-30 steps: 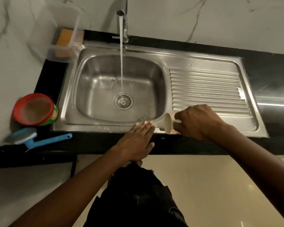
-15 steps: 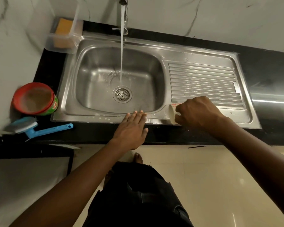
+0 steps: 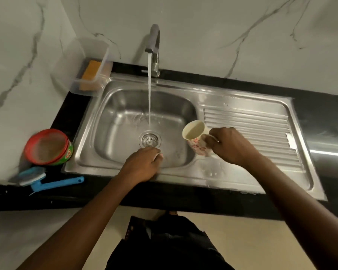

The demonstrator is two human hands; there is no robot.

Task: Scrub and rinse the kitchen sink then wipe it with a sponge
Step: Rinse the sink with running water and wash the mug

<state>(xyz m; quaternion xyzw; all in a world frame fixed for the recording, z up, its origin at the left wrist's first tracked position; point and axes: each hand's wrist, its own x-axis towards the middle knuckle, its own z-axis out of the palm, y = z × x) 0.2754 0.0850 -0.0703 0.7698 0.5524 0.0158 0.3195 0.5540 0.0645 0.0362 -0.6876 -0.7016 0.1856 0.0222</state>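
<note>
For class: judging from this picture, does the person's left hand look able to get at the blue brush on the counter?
Probably yes. The left hand rests at the sink front rim, and the blue brush lies to its left on the counter with nothing between them.

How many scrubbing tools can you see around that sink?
2. An orange sponge sits in the clear box at the sink's back left corner; a blue brush lies on the black counter at front left. The red tub may hide another.
</note>
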